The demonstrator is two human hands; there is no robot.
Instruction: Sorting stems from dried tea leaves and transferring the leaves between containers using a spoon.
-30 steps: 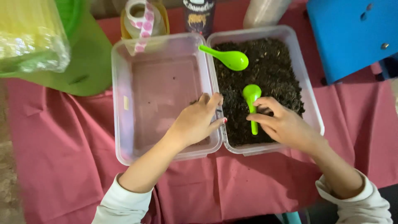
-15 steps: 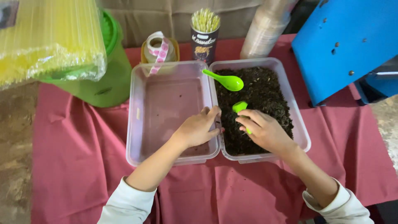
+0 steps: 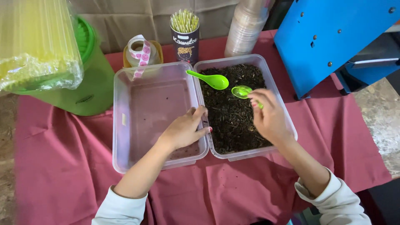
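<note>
Head view — red cloth (image 3: 62, 158) under tubs (image 3: 125, 154).

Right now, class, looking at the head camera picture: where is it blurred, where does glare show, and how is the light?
Head view: soft, even light with faint shadows; the right hand and its small green plastic spoon are slightly motion-blurred; the left hand on the empty clear plastic tub is sharper; pale glare on the wrapped bundle of yellow straws.

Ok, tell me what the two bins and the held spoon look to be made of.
Both bins: likely clear plastic, slightly frosted; the red cloth shows through. Spoon in the right hand: glossy lime-green, probably plastic, with bright highlights.
</note>
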